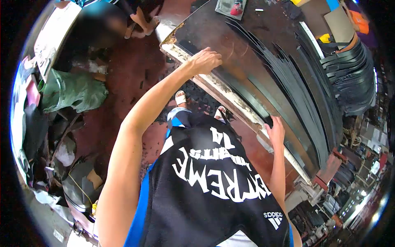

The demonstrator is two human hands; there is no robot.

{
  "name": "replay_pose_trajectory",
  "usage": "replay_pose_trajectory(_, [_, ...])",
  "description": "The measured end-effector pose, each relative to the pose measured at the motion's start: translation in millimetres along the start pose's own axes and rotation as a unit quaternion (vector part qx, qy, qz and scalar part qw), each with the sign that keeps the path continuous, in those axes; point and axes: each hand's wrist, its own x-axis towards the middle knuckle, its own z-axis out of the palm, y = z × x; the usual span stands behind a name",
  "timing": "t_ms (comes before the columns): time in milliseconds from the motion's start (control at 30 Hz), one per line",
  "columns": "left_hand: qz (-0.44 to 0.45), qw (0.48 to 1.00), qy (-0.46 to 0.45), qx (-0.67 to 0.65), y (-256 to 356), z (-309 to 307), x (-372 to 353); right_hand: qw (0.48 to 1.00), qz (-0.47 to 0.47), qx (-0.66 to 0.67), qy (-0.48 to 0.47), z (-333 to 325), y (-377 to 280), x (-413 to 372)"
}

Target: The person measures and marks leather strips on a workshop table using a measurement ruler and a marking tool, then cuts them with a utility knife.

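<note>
My left hand [205, 61] is closed at the near edge of a dark worktable [205, 35], its fingers curled over one end of a long black strip [247, 100]. The strip lies along the table's worn, pale edge and runs toward my right hand [276, 128]. That hand has its thumb and fingers closed around the strip's other end, low over the edge. Beyond the strip, a bundle of thin, dark strips [294, 82] fans out across the tabletop.
A thick stack of black strips [349, 78] hangs at the far right side. A tray with a red item [236, 9] sits at the table's far end. A green sack [74, 90] and scrap stand at left. Another person's legs [142, 22] show at upper left.
</note>
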Motion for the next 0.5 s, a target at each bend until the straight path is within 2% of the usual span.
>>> replay_pose_trajectory(67, [0.024,0.999,0.026,-0.008,-4.4,-2.8,1.5,0.999,0.03,-0.016,-0.026,-3.4,-4.0,4.2])
replay_pose_trajectory(133, [0.022,0.998,-0.05,-0.006,-9.6,-4.8,6.3,0.999,0.031,-0.03,-0.013,-0.1,-5.7,2.9])
replay_pose_trajectory(267, [0.031,0.996,-0.003,-0.081,-19.9,-1.9,-1.9,0.998,0.038,-0.04,-0.019,0.1,-12.3,5.4])
replay_pose_trajectory(333, [0.008,0.99,0.06,-0.131,-20.5,-1.0,-11.7,0.997,0.046,-0.056,-0.033,-1.9,-17.5,9.2])
replay_pose_trajectory(367, [0.002,0.989,0.063,-0.134,-23.1,-1.0,-18.2,0.997,0.042,-0.061,-0.036,-1.8,-20.4,11.7])
replay_pose_trajectory(433, [-0.026,0.979,0.169,-0.113,-30.1,-5.6,-36.7,0.999,0.007,-0.052,0.007,-11.4,-59.6,17.3])
replay_pose_trajectory(467, [-0.03,0.978,0.171,-0.116,-33.7,-8.8,-49.3,0.998,0.005,-0.055,0.004,-12.0,-79.0,24.3])
replay_pose_trajectory(500, [-0.078,0.953,0.25,-0.152,-38.1,-12.5,-65.0,1.0,-0.017,-0.014,0.019,-10.0,-100.6,36.2])
